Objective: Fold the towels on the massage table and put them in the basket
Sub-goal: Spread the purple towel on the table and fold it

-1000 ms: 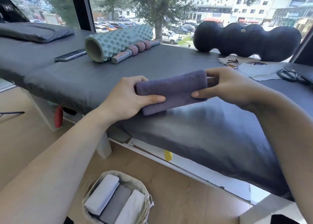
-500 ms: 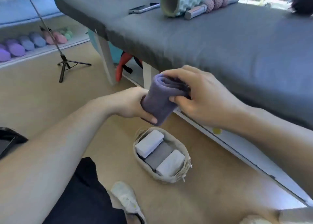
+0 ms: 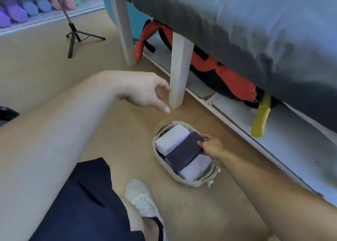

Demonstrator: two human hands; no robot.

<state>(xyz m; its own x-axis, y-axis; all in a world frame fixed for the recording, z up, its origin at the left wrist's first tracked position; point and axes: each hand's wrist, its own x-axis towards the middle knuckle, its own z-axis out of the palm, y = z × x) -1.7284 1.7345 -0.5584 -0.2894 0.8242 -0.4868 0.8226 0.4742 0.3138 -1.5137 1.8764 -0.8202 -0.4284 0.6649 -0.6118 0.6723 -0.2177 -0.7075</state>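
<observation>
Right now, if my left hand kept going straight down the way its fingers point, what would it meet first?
Probably the basket, near its far rim or the white towel lying at that end. The left hand hangs open above it with fingertips pointing down; depth is unclear, so it might land on the floor just beside the rim.

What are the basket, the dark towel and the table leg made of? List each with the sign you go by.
Basket: looks like woven rope or cotton cord, matte beige, with a ribbed wall and frayed fringe on one side.
Dark towel: soft matte cloth, probably microfibre or terry; no sheen, rounded folded edges.
Table leg: seems painted or pale-finished wood, square and smooth; blur leaves it open.
</observation>
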